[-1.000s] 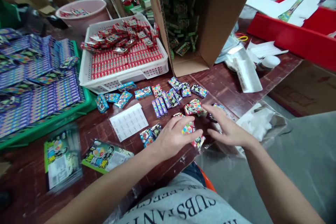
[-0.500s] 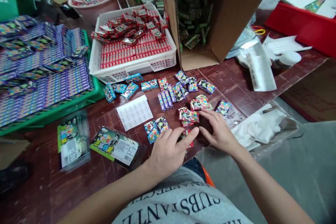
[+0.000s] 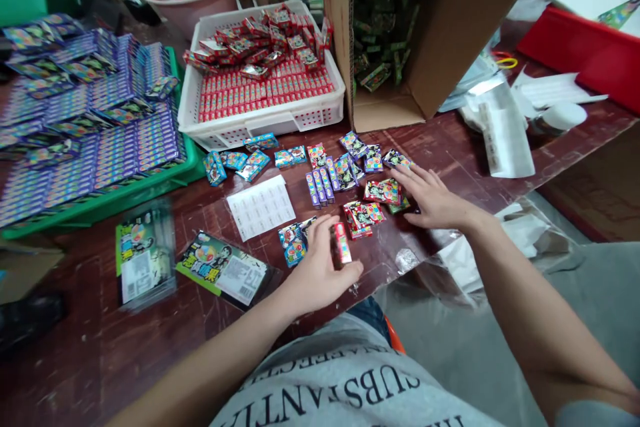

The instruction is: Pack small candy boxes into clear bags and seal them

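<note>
My left hand (image 3: pixel 320 267) is closed around a small red candy box (image 3: pixel 342 244), tipped on its edge between fingers and thumb. Beside its fingers lies a blue candy box (image 3: pixel 291 244), with another box partly covered by them. My right hand (image 3: pixel 433 200) is stretched out flat over the table, fingertips at a purple candy box (image 3: pixel 397 159). What lies beneath its palm is hidden. Between the hands are red boxes (image 3: pixel 363 217) and a red stack (image 3: pixel 383 191) with a green box under it. Several purple boxes (image 3: pixel 320 185) stand on edge in a row.
A white crate (image 3: pixel 260 125) of red boxes and a green crate (image 3: pixel 193 163) of purple ones stand behind. An open carton (image 3: pixel 390 113) rests on its side. Nearer are a label sheet (image 3: pixel 263 207), printed pouches (image 3: pixel 225 267), several blue boxes (image 3: pixel 254 165) and silver film (image 3: pixel 505 133).
My left hand has taken up a red box from the table's near side. My right hand has moved away and to the right, over where a purple box lay. The view has shifted slightly.
</note>
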`<state>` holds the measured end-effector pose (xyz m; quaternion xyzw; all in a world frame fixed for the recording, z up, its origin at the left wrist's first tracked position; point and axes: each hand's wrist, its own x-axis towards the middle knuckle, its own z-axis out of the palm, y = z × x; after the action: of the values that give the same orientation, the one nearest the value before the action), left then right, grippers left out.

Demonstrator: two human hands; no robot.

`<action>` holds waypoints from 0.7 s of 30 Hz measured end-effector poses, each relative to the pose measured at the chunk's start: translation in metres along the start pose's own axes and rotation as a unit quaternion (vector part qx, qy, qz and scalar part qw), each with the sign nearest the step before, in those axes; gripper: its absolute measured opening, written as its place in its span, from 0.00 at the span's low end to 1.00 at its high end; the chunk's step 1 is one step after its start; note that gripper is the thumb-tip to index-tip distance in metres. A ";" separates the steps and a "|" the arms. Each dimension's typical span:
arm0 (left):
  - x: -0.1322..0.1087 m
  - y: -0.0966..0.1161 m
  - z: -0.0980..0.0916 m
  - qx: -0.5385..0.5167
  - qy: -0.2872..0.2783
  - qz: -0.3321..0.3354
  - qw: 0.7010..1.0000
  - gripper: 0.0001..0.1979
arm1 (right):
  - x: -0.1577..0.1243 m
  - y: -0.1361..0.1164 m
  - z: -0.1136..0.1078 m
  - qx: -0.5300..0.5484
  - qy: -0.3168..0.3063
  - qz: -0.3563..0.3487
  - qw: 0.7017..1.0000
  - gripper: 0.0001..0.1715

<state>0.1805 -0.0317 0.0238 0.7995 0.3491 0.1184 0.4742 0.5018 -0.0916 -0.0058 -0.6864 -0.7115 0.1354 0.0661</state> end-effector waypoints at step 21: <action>0.040 -0.014 -0.030 0.315 -0.096 0.101 0.939 0.48 | -0.036 -0.128 0.065 0.631 0.034 0.022 0.775 0.51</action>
<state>0.1873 0.0199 0.0220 0.9466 0.2392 -0.0278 0.2146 0.3626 -0.1368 -0.0280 -0.5101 -0.4486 0.5317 0.5059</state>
